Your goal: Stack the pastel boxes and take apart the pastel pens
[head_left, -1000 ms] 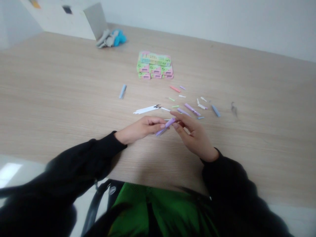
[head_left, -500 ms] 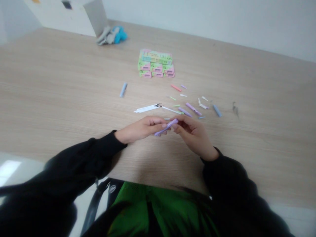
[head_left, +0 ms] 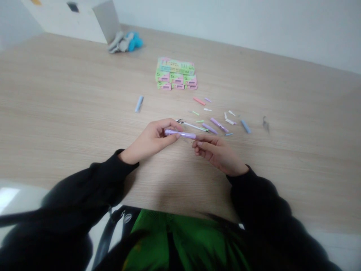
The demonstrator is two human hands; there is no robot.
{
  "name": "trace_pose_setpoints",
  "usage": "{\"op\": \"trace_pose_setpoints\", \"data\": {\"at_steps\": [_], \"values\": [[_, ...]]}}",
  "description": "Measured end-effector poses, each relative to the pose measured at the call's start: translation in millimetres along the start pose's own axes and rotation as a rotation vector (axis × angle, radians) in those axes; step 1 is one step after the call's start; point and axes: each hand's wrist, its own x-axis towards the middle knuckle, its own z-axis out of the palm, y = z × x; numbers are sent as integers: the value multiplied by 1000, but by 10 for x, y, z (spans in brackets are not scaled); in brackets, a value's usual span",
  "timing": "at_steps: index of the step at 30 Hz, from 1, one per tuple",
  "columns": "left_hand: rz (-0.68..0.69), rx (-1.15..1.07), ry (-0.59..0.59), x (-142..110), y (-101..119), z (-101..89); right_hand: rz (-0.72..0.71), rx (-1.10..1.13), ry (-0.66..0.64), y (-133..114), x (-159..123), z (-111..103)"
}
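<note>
My left hand (head_left: 158,137) is closed around a light purple pen (head_left: 187,135), which lies almost level above the table. At the pen's right end is my right hand (head_left: 216,150), its thumb and fingers curled together; the index fingertip seems to touch that end. Whether those fingers pinch something small cannot be made out. Just behind the hands lie white pen refills (head_left: 194,126) with dark tips, partly covered by my left hand. Two more purple pen parts (head_left: 219,124) rest beyond my right hand.
Stacked green and pink boxes (head_left: 176,75) stand farther back. A blue pen cap (head_left: 139,104) lies left, another blue piece (head_left: 245,126) right. Between them are a red piece (head_left: 199,101) and small white pieces (head_left: 230,122). Grey and blue gloves (head_left: 126,42) sit beside a white box (head_left: 105,20).
My left hand has shifted left and up with the purple pen, which has turned from slanted to nearly level. My right hand has curled its fingers closer at the pen's end.
</note>
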Motion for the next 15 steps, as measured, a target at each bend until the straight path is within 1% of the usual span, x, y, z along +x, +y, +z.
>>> {"op": "trace_pose_setpoints", "data": {"at_steps": [6, 12, 15], "values": [[-9, 18, -14, 0, 9, -18, 21, 12, -68, -4, -8, 0], [-29, -34, -45, -5, -10, 0, 78, 2, -85, 2, -15, 37], [-41, -50, -43, -11, -18, -2, 70, 4, -85, -1, -9, 37]]}}
